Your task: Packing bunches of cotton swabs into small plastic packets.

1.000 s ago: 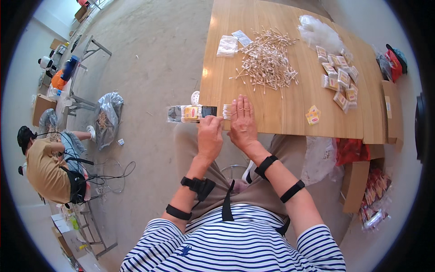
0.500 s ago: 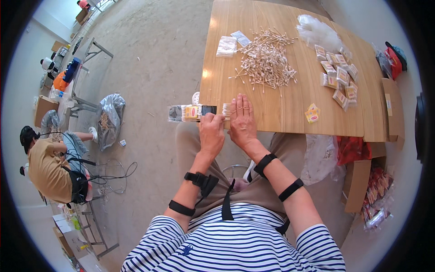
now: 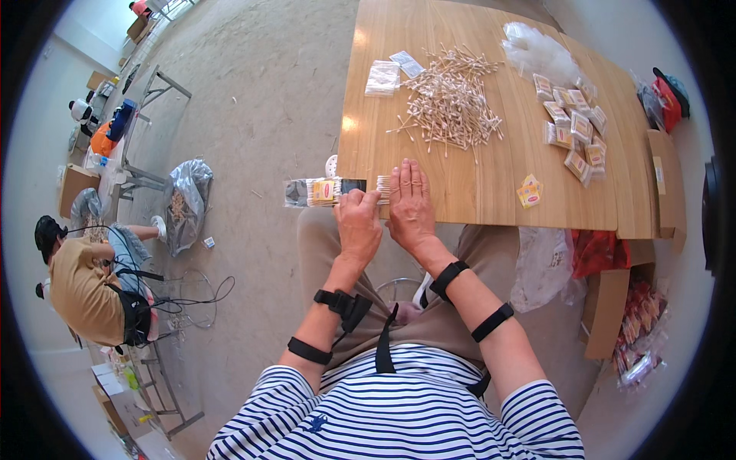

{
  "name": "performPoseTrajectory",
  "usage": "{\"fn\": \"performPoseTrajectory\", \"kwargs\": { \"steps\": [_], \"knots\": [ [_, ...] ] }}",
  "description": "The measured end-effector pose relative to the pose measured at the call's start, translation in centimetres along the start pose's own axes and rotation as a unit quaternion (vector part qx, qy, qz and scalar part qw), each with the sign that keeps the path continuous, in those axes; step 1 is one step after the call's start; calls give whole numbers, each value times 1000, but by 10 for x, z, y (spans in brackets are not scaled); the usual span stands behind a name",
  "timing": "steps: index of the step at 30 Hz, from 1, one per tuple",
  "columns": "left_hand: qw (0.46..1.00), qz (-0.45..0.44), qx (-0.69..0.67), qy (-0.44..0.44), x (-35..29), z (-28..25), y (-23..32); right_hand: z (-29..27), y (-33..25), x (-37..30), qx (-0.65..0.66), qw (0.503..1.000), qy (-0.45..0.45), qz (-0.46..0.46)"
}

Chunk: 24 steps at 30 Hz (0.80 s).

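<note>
At the table's near left corner, my left hand (image 3: 359, 224) is closed, fingers curled down beside a short row of cotton swabs (image 3: 383, 186). What its fingertips grip is hidden. My right hand (image 3: 411, 201) lies flat on the wooden table (image 3: 475, 195), fingers stretched out together, along the right side of that row. Left of my left hand, a clear bag of cotton swabs with a yellow card (image 3: 323, 192) juts past the table edge, and a black patch (image 3: 353, 185) shows between the two. Farther back lies a large loose heap of cotton swabs (image 3: 452, 100).
Flat clear bags (image 3: 382, 78) lie left of the heap. Filled swab packs (image 3: 580, 129), a pile of clear plastic (image 3: 537, 52) and loose yellow cards (image 3: 529, 192) are on the right. Cardboard boxes (image 3: 607, 314) stand below the right edge. A co-worker (image 3: 88, 284) sits at far left.
Both hands keep almost the same place; my left hand's fingers have shifted only slightly at the row of cotton swabs.
</note>
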<state>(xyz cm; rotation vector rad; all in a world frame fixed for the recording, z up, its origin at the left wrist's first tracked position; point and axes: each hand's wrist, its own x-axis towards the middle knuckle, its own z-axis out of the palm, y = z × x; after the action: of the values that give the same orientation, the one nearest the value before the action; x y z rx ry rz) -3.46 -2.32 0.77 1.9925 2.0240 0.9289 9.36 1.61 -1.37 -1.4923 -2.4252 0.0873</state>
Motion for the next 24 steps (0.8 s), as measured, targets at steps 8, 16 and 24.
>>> {"fn": "performPoseTrajectory", "kwargs": {
  "steps": [8, 16, 24],
  "knots": [
    [1000, -12, 3, 2, -2, -2, 2, 2, 0, 0, -1, 1000, 18, 2],
    [999, 4, 32, 9, 4, 1, 0, 4, 0, 0, -14, 1000, 19, 2],
    [999, -2, 45, -7, 6, -1, 2, 5, 0, 0, 0, 1000, 19, 0]
  ]
}}
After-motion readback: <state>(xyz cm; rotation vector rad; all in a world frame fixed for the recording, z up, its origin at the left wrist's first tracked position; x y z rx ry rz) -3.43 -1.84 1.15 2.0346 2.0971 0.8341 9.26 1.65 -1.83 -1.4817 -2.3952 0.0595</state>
